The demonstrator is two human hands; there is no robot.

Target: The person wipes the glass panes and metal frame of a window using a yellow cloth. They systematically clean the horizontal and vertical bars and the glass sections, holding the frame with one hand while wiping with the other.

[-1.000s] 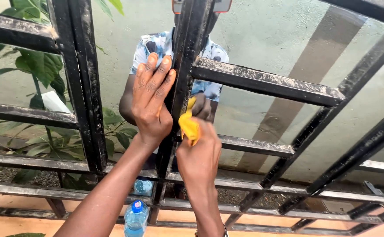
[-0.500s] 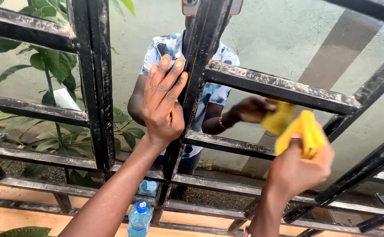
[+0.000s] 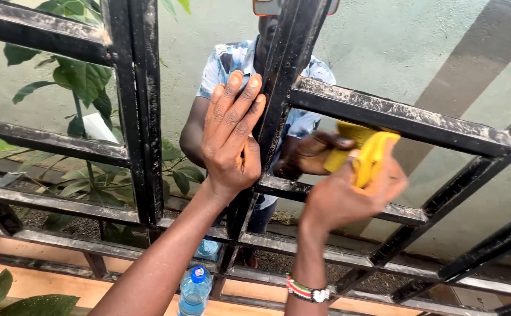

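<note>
Since 1 second ago, the right hand (image 3: pixel 349 190) has carried the yellow cloth (image 3: pixel 368 153) rightward from the middle upright to the pane beside it. Leafy plants (image 3: pixel 86 82) show behind the black window grille (image 3: pixel 133 111) at the left. Flat and unclenched, the left hand (image 3: pixel 231 137) presses on the glass. Below stands a blue-capped water bottle (image 3: pixel 194 289). Clenched, the right hand grips the cloth against the glass, under a dusty bar (image 3: pixel 407 120).

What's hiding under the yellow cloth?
The yellow cloth presses on reflective glass, pushed by the right hand. The patch of glass beneath it is covered, so it cannot be seen. The left hand rests on a black bar.
</note>
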